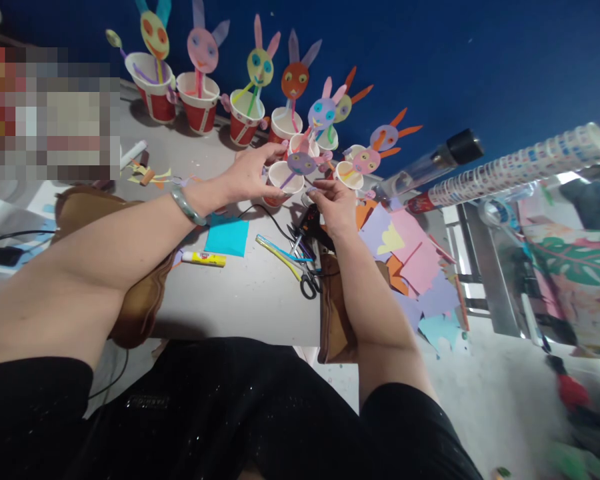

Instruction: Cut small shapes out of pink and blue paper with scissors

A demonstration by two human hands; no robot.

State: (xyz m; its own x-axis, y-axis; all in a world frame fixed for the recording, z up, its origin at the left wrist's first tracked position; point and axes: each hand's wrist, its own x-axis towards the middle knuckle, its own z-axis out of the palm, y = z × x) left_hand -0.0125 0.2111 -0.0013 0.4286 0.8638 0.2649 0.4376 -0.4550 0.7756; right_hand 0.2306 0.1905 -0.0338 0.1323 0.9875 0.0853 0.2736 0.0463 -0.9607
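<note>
My left hand (pixel 253 172) curves round the left side of a paper cup (pixel 283 179), thumb low and fingers behind its rim. From this cup rises a purple paper rabbit face (pixel 300 163) on a purple stick. Just to the cup's right, my right hand (pixel 336 203) has its thumb and fingers bent together; what is between them, if anything, I cannot make out. Behind stand several similar red and white cups, one with a pink rabbit face (pixel 203 50). A black glue gun (pixel 311 219) lies partly hidden under my right hand.
On the table are a blue paper square (pixel 227 235), a yellow glue stick (pixel 205 259), scissors (pixel 309 285) and pipe cleaners (pixel 280 255). Coloured paper scraps (pixel 415 260) pile up at right. A long stack of paper cups (pixel 520 167) lies beyond them, near the blue wall (pixel 430 53).
</note>
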